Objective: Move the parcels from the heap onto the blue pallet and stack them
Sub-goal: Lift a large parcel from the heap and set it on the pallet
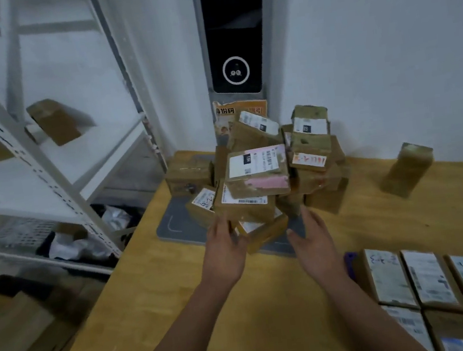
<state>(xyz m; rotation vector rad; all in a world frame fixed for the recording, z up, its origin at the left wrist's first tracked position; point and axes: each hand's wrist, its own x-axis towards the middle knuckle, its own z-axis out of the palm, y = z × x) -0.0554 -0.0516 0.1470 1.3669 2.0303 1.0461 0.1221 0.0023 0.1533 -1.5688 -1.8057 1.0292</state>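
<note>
Before the heap (257, 177), left hand (226, 250) and right hand (312, 241), fingers straight, holding nothing

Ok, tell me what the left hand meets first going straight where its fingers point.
Likely the front barcode-labelled parcel; the left hand is nearly at its lower edge, though depth is unclear.

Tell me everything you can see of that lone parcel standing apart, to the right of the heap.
The lone parcel is a tall, narrow brown cardboard box, apparently taped over, with a paler, scuffed top face. No label shows on the sides facing the camera. It stands on end on the wooden table near the white wall, looking slightly tilted, though the wide lens may cause that. It sits well apart from the heap. Only the table touches it.
</note>
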